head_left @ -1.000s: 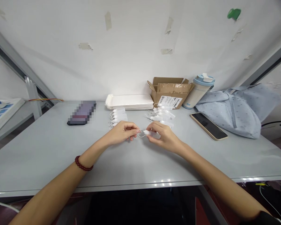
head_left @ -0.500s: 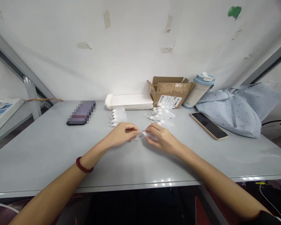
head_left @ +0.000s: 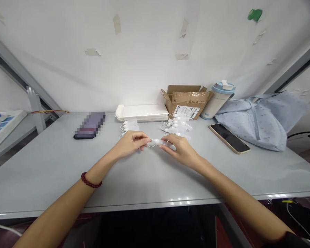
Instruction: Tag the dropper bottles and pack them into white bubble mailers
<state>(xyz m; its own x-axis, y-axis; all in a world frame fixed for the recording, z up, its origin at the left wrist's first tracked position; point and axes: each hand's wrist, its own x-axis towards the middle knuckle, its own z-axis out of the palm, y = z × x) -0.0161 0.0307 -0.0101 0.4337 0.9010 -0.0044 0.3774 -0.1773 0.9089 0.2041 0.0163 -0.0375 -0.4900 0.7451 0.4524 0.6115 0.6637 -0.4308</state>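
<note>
Mid-frame: our left hand (head_left: 130, 144) and right hand (head_left: 183, 150) both pinched one corded white piece (head_left: 161, 142) | tidy pile (head_left: 128, 124) above-left, judged finished | looser pile (head_left: 179, 124) above-right, judged pending.

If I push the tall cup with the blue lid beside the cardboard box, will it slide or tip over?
The cup is tall and narrow, so a high push would likely tip it. The smooth table may let it slide if pushed low.
</note>
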